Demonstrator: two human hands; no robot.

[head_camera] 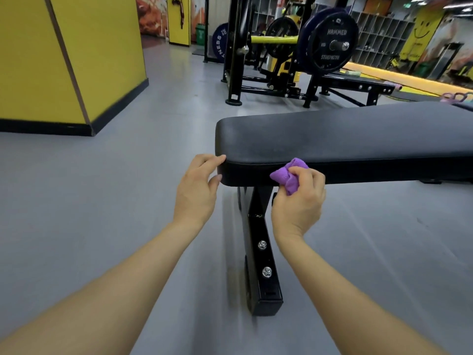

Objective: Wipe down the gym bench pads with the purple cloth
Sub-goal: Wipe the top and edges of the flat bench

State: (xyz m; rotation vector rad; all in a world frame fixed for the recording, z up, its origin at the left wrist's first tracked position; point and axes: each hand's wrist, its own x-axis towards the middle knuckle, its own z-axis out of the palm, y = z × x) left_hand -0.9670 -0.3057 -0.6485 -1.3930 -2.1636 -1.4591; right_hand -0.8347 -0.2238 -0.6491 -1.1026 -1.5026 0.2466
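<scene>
Ahead of me the grey floor [158, 139] runs to a yellow wall [76, 55] on the left and a black rack [238, 47] at the back, loaded with a plate [332, 42] marked HAMMER. A second bench [358, 84] stands just behind mine, and shelves [378, 34] line the far right. The black pad [345, 134] crosses the right half of my view; its leg [258, 242] drops between my two forearms, with two bolts showing.

My left hand [197, 185] reaches to the pad's rounded end, fingers loosely curved, index fingertip touching the corner, holding nothing. My right hand [299, 198] is knuckles-up under the near edge, fingers and thumb bunched tight round the cloth [289, 175], which presses against the pad's front side near that end.
</scene>
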